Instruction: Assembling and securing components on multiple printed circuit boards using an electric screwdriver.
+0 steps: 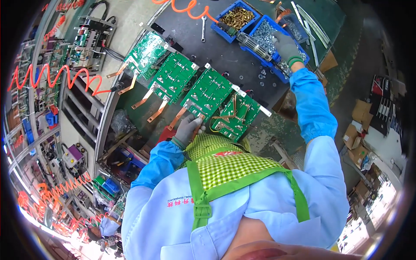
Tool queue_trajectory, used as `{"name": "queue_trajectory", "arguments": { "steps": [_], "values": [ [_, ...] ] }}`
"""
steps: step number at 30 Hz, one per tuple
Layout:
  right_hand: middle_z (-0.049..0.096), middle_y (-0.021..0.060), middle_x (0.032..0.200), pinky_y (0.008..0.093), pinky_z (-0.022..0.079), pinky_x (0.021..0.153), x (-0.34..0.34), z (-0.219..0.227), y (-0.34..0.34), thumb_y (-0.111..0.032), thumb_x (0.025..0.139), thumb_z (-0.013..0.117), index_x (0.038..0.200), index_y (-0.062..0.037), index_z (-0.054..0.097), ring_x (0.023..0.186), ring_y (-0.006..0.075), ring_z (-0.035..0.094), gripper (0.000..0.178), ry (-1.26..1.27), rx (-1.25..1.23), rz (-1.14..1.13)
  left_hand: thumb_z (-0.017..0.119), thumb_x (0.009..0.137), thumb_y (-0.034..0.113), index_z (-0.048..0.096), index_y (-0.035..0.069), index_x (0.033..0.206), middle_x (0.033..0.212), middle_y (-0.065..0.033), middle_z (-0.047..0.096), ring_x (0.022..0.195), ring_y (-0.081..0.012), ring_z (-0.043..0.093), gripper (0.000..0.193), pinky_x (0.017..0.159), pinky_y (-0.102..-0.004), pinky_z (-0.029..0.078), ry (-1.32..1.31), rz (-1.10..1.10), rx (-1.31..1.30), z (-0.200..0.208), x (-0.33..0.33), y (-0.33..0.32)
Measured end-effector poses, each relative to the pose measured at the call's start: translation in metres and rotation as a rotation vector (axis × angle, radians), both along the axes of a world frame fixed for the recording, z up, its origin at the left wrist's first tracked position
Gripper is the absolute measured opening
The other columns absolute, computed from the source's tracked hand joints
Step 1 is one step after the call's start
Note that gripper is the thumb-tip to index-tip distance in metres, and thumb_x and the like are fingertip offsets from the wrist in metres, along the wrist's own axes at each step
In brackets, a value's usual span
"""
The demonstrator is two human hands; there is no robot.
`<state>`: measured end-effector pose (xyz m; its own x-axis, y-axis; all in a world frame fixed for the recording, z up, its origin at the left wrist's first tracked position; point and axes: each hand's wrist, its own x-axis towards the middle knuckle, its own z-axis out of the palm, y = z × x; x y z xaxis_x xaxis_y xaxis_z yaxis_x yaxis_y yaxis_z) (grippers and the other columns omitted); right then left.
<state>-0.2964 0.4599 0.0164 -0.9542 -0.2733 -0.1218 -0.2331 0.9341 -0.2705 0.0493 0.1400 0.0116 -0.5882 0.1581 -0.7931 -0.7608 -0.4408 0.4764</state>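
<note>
My left hand, in a grey glove, has its fingers closed at the lower edge of a green circuit board. They grip a copper strip fixed to that board, though the hand partly covers it. My right hand, gloved too, reaches into a blue bin of small silvery fasteners. Its fingertips are down among the pieces, so their hold cannot be made out. More boards with copper strips stand alongside: one and another to the left, and one to the right.
A blue bin of brass-coloured fasteners stands at the back. Across the bins lies a grey cylindrical tool. A wrench and scattered washers lie on the dark table. Orange coiled hoses hang at left.
</note>
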Motion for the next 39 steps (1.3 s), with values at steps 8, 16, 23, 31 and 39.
{"name": "queue_trajectory", "arguments": {
  "steps": [8, 16, 23, 31, 39],
  "values": [
    [0.061, 0.0113, 0.088, 0.0303, 0.047, 0.067, 0.202, 0.126, -0.092, -0.013, 0.080, 0.056, 0.101, -0.0089, 0.055, 0.076, 0.0203, 0.061, 0.022, -0.106, -0.761, 0.225, 0.054, 0.087, 0.019, 0.053, -0.002, 0.097, 0.082, -0.0078, 0.057, 0.067, -0.0123, 0.056, 0.023, 0.052, -0.0209, 0.044, -0.003, -0.157, 0.020, 0.000, -0.005, -0.011],
    [0.062, 0.0111, 0.083, 0.0420, 0.047, 0.062, 0.310, 0.044, -0.187, -0.021, 0.081, 0.054, 0.100, -0.0145, 0.053, 0.076, 0.0327, 0.061, 0.020, -0.250, -0.310, 0.048, 0.051, 0.088, 0.017, 0.052, -0.001, 0.100, 0.085, -0.0062, 0.057, 0.071, -0.0119, 0.056, 0.021, 0.053, -0.0202, 0.045, 0.137, -0.202, 0.194, -0.012, -0.006, -0.019],
    [0.062, 0.0100, 0.080, 0.0421, 0.046, 0.058, 0.319, 0.037, -0.204, -0.023, 0.083, 0.051, 0.104, -0.0184, 0.053, 0.073, 0.0298, 0.061, 0.022, -0.111, -0.098, 0.002, 0.052, 0.087, 0.015, 0.053, 0.000, 0.101, 0.086, -0.0060, 0.058, 0.071, -0.0128, 0.057, 0.021, 0.051, -0.0205, 0.046, 0.201, -0.190, 0.252, -0.024, -0.004, -0.022],
    [0.063, 0.0092, 0.086, 0.0383, 0.048, 0.063, 0.325, 0.029, -0.200, -0.027, 0.087, 0.049, 0.101, -0.0157, 0.060, 0.076, 0.0282, 0.061, 0.021, 0.070, -0.197, -0.067, 0.053, 0.086, 0.012, 0.052, -0.001, 0.100, 0.085, -0.0072, 0.057, 0.070, -0.0135, 0.057, 0.019, 0.052, -0.0216, 0.048, 0.168, -0.158, 0.334, -0.028, -0.005, -0.023],
    [0.061, 0.0107, 0.088, 0.0344, 0.048, 0.068, 0.326, 0.045, -0.182, -0.019, 0.082, 0.057, 0.098, -0.0090, 0.063, 0.079, 0.0274, 0.059, 0.020, 0.061, -0.428, -0.052, 0.055, 0.086, 0.015, 0.052, 0.000, 0.100, 0.084, -0.0075, 0.056, 0.071, -0.0130, 0.057, 0.021, 0.051, -0.0189, 0.047, 0.136, -0.110, 0.322, -0.021, -0.003, -0.021]
  ]
}}
